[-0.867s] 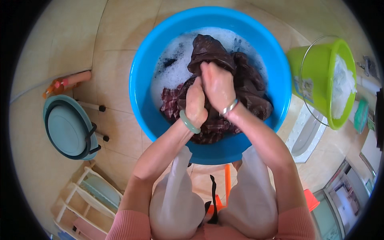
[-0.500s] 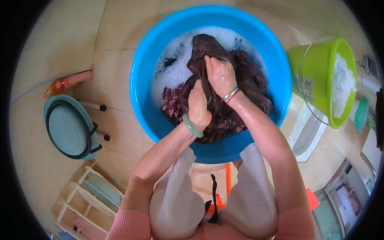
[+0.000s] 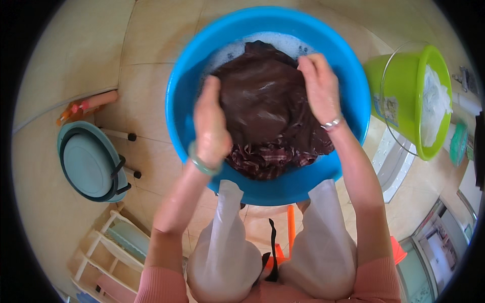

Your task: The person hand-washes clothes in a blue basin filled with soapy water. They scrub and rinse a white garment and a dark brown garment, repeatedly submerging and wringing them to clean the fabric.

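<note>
A wet dark brown garment (image 3: 262,96) is spread across the inside of a big blue basin (image 3: 174,121). My left hand (image 3: 208,123), slightly blurred and wearing a pale green bangle, grips its left edge. At the opposite edge, my right hand (image 3: 321,88), with a silver bracelet, pinches the cloth between thumb and fingers. A dark red plaid cloth (image 3: 268,159) lies bunched below the brown one, toward me. White suds (image 3: 235,49) show along the far side of the water. What lies beneath the spread garment is hidden.
To the right stands a lime green bucket (image 3: 401,96) with white plastic in its mouth, beside a white floor basin (image 3: 396,161). Folded grey-green basins (image 3: 88,164) are at the left, above a cream rack (image 3: 108,242). My knees flank the blue basin's near side.
My hands have moved apart, left hand leftward and right hand rightward and farther away. The brown garment, bunched between them before, is now spread wide and covers more of the suds.
</note>
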Demonstrator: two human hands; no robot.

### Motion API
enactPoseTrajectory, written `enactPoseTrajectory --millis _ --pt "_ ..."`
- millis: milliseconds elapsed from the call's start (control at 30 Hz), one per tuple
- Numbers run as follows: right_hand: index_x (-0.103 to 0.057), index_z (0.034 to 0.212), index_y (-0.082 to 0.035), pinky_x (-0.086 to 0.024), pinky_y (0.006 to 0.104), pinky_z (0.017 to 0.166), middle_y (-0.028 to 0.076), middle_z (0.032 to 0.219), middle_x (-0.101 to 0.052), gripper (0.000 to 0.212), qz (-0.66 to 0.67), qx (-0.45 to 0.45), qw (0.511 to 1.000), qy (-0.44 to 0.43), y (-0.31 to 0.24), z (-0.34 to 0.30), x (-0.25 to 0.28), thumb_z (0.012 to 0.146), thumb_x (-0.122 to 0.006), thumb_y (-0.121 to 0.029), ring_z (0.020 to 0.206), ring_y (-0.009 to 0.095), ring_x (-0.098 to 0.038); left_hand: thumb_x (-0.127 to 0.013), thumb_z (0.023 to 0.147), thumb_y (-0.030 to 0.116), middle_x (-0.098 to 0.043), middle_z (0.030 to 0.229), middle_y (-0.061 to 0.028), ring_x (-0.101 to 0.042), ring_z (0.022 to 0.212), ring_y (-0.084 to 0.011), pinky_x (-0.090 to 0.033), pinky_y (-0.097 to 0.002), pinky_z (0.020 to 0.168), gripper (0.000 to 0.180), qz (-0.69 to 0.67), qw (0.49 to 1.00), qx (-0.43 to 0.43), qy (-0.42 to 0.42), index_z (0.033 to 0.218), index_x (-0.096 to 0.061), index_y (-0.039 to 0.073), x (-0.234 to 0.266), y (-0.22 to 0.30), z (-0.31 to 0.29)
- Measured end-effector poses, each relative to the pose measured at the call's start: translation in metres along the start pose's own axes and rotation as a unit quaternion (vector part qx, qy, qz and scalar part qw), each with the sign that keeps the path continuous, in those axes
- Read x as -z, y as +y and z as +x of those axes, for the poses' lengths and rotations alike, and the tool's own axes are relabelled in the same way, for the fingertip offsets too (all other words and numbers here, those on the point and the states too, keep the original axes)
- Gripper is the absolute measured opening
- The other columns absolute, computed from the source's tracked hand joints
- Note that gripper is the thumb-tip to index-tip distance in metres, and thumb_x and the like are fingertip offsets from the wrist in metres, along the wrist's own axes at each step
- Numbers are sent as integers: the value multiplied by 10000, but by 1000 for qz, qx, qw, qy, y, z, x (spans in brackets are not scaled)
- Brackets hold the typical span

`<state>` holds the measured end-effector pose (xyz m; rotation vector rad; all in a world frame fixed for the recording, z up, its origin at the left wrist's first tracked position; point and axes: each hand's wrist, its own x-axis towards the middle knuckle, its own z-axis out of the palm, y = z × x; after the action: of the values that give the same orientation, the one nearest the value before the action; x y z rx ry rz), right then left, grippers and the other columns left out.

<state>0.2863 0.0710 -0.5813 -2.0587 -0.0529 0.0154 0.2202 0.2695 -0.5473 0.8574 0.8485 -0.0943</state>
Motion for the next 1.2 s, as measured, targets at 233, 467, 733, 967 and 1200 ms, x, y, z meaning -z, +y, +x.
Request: enactPoseTrajectory --millis 233,467,733,967,1200 --pt "-646 1061 -50 -430 393 886 112 1125 -649 409 -338 92 925 -146 17 -74 85 780 -768 -321 1011 305 -595 -579 968 278 -412 1432 -172 -426 1291 -253 -310 -361 1104 612 213 953 -211 37 1416 -329 -55 49 12 7" --pt "-651 924 -40 -471 293 594 123 832 -617 151 -15 78 976 -204 -55 -54 92 788 -708 -69 675 262 -593 -868 569 391 -395 1457 -180 -315 1391 -376 -237 -489 1142 980 641 566 -453 -252 1386 -446 51 -34 18 -34" --pt "-646 1094 -72 -456 382 859 95 1087 -622 408 -187 285 937 81 -65 37 73 777 -776 -293 1028 298 -558 -575 957 438 -663 1096 -114 -616 1005 -142 -470 -306 942 542 258 939 -90 -210 1238 -582 -26 -63 11 -39" --pt "-532 1277 30 -428 340 977 167 1290 -567 600 94 -149 980 -95 46 -65 39 875 -700 -383 1159 222 -556 -393 958 613 -468 1434 -104 -482 1274 -272 -390 -405 1077 713 -67 959 198 -190 1434 -403 82 -12 -8 1" --pt "-534 1250 6 -431 288 954 115 1210 -580 559 359 -186 910 -94 16 -23 25 871 -720 -360 1107 166 -541 -452 946 583 -460 1442 -113 -480 1282 -285 -397 -453 1072 674 -180 923 215 -264 1432 -411 118 -16 8 -15"
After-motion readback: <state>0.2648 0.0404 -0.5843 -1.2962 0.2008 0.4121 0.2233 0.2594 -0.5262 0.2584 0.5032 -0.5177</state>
